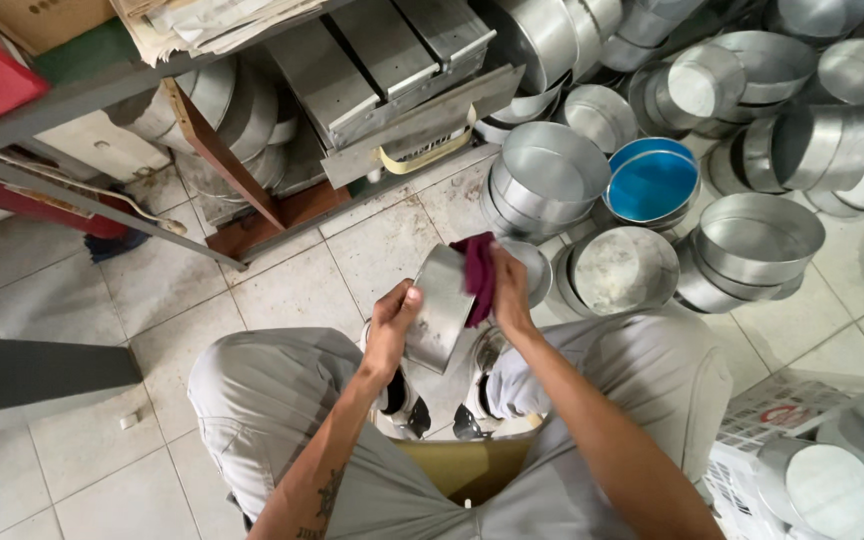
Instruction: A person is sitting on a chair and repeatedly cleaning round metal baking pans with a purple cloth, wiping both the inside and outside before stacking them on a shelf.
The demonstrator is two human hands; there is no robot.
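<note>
While left hand (389, 322) grips pan (442, 305) | right hand (508, 290) presses cloth (478, 272)

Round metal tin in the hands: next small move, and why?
Probably turn the round metal tin a little in the left hand, so the maroon cloth under the right hand meets a fresh stretch of rim; the cloth covers only its upper right edge.

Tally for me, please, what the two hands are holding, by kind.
Round silver metal baking tin, gripped at its edge by the left hand: 1
Dark maroon cloth, pressed against the tin by the right hand: 1
Total: 2
</note>
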